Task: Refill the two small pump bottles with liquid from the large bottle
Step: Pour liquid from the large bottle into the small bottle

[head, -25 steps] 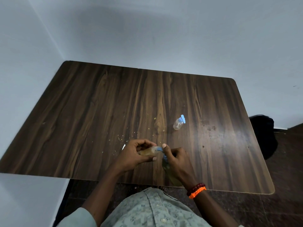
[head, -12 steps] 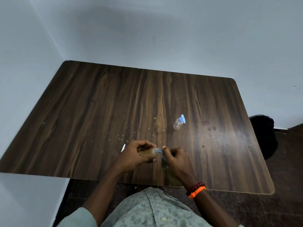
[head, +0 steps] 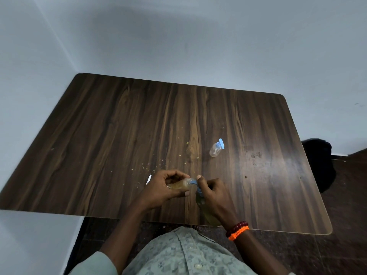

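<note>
Left hand holds a small pump bottle tipped on its side, amber liquid inside, neck pointing right. Left grip: fingers curled round the body, thumb underneath.

Right hand is closed on something at the neck; a blue pump part shows between the two hands. Fingers are curled and the thumb is up, but I cannot tell exactly what they pinch. A larger bottle of yellowish liquid sits under or behind the right hand near the counter's near edge, mostly hidden; whether that hand also holds it is unclear.

Second small pump bottle stands alone on the counter, further away and to the right, well apart from the hands. Pump on, looks clear and nearly empty.

Small white scrap lies just left of the left hand. Crumbs are scattered mid-counter. Beaded and orange bands are on the right wrist.

Step, my read: working the pump head on the first small bottle. Since it already holds liquid, this is probably screwing the pump back on after filling, though unscrewing can't be ruled out.

Next move calls for:
- bringing the bottle upright before letting go, as a tipped bottle with a loose cap can leak
- seating the pump thread square and twisting it tight
- then reaching far-right for the second bottle and taking its pump off
</note>
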Available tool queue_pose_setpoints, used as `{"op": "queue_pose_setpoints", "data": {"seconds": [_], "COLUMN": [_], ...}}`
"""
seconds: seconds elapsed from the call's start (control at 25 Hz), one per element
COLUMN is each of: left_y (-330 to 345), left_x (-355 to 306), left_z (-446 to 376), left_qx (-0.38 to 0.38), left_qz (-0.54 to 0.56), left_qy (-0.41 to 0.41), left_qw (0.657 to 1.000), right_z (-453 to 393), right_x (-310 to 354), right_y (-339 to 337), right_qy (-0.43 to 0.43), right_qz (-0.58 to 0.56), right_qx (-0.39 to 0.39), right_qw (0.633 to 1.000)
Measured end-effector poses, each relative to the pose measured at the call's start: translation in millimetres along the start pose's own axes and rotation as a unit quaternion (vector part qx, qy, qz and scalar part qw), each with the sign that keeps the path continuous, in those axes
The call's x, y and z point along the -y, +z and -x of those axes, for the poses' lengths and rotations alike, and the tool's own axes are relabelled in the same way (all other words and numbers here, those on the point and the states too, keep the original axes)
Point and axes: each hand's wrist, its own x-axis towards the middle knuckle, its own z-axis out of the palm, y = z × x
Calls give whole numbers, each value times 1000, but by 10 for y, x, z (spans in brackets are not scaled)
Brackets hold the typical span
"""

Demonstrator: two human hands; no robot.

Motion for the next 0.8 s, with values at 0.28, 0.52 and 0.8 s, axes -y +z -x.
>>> {"op": "queue_pose_setpoints", "data": {"seconds": [0.28, 0.52, 0.8], "left_y": [-16, -17, -17], "left_x": [0, -3, 13], "left_z": [-16, -29, -24], "left_qx": [-2, -4, 5], "left_qz": [8, 14, 4], "left_qy": [5, 8, -5], "left_qw": [1000, 1000, 1000], "right_z": [-3, -22, -8], "right_x": [-23, 28, 59], "right_y": [-33, -31, -38], "right_qy": [-15, 4, -1], "right_qz": [0, -8, -5], "right_qx": [8, 8, 16], "right_qw": [1000, 1000, 1000]}}
